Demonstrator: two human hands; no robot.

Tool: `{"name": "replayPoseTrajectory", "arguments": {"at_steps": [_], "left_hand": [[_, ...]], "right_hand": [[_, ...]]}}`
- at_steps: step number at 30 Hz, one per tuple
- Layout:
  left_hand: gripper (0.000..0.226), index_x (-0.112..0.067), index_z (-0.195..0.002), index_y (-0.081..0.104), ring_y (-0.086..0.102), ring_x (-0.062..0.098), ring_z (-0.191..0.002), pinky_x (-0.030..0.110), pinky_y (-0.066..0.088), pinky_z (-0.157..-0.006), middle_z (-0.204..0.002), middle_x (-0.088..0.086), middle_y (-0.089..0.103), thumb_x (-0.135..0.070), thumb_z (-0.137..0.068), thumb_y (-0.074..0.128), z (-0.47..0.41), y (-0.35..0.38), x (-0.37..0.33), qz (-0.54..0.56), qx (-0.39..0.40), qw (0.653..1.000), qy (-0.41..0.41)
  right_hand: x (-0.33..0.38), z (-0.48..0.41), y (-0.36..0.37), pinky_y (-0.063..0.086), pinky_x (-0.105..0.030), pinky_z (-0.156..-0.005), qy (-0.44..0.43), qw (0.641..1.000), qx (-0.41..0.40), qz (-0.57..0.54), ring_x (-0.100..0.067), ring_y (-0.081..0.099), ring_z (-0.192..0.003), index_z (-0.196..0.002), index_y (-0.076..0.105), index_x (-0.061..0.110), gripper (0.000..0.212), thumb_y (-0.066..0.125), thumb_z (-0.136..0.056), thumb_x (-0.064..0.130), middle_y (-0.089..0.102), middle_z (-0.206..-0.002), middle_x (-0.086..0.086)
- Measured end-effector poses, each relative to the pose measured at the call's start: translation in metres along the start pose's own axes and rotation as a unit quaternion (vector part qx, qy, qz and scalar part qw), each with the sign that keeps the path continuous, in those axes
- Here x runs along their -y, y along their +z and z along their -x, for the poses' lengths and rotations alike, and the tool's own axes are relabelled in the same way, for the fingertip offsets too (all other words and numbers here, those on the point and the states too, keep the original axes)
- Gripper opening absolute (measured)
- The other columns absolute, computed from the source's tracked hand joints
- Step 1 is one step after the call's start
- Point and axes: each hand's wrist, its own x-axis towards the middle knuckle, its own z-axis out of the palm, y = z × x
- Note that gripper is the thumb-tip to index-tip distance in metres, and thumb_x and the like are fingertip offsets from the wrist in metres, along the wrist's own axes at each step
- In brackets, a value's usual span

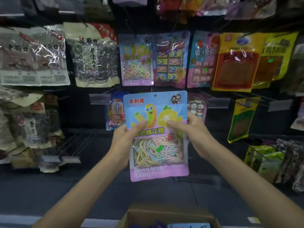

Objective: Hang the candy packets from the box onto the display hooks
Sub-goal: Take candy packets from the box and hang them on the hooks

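Facing a dark shop display wall crowded with hanging snack bags. Looking down, nearest, onto an open cardboard box (pixel 164 214) at the bottom edge, with blue packets (pixel 189 225) lying inside. Reaching up above it with both bare arms, holding one candy packet (pixel 158 150) upright in front of the wall: left hand (pixel 125 139) pinching its left edge, thumb curling over the front, right hand (pixel 195 134) gripping its right edge likewise. Showing its hang hole (pixel 155 95) at the top, level with the lower row. Seeing, further back, a matching packet (pixel 136 63) hanging in the row above, bare hooks (pixel 74 143) sticking out lower left, yellow bags (pixel 236 63) hanging to the right.
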Motion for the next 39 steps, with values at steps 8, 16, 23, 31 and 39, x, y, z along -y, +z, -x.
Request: {"name": "replayPoseTrajectory", "arguments": {"at_steps": [8, 16, 23, 31, 39], "left_hand": [[0.041, 0.000, -0.118, 0.074, 0.077, 0.038, -0.099, 0.048, 0.062, -0.090, -0.111, 0.021, 0.078, -0.026, -0.087, 0.079, -0.028, 0.006, -0.021, -0.011, 0.017, 1.000, 0.017], [0.043, -0.004, -0.115, 0.077, 0.076, 0.042, -0.100, 0.061, 0.059, -0.095, -0.108, 0.020, 0.079, -0.033, -0.084, 0.082, -0.090, 0.003, -0.096, 0.018, -0.030, 0.998, 0.061], [0.035, -0.007, -0.113, 0.077, 0.077, 0.042, -0.098, 0.065, 0.058, -0.094, -0.104, 0.019, 0.080, -0.030, -0.088, 0.084, -0.136, 0.000, -0.154, 0.017, -0.055, 0.993, 0.100], [0.026, -0.012, -0.089, 0.078, 0.077, 0.039, -0.098, 0.060, 0.060, -0.093, -0.096, 0.015, 0.081, -0.034, -0.082, 0.090, -0.172, -0.001, -0.203, 0.021, -0.118, 0.981, 0.150], [0.050, -0.011, -0.083, 0.076, 0.076, 0.040, -0.101, 0.061, 0.057, -0.097, -0.097, 0.016, 0.081, -0.048, -0.057, 0.099, -0.207, -0.003, -0.227, 0.027, -0.137, 0.979, 0.146]], "right_hand": [[0.029, -0.048, 0.006, 0.063, -0.035, -0.077, -0.006, 0.996, -0.070, -0.046, -0.024, 0.079, -0.093, -0.108, 0.078, 0.009, 0.023, 0.079, -0.092, 0.026, 0.082, -0.102, -0.006], [0.070, -0.102, 0.032, 0.062, -0.038, -0.069, -0.020, 0.996, -0.072, -0.048, -0.027, 0.078, -0.088, -0.103, 0.080, 0.007, 0.023, 0.083, -0.088, 0.024, 0.082, -0.099, -0.010], [0.117, -0.155, 0.060, 0.053, -0.033, -0.053, -0.042, 0.993, -0.093, -0.054, -0.028, 0.073, -0.077, -0.103, 0.073, 0.002, 0.030, 0.085, -0.085, 0.023, 0.079, -0.101, -0.015], [0.159, -0.200, 0.091, 0.057, -0.030, -0.056, -0.080, 0.990, -0.087, -0.071, -0.021, 0.074, -0.066, -0.079, 0.071, 0.017, 0.018, 0.087, -0.085, 0.024, 0.080, -0.081, -0.005], [0.177, -0.230, 0.107, 0.056, -0.027, -0.048, -0.080, 0.987, -0.110, -0.085, -0.017, 0.072, -0.059, -0.082, 0.071, 0.013, 0.016, 0.085, -0.088, 0.018, 0.077, -0.075, -0.004]]}}
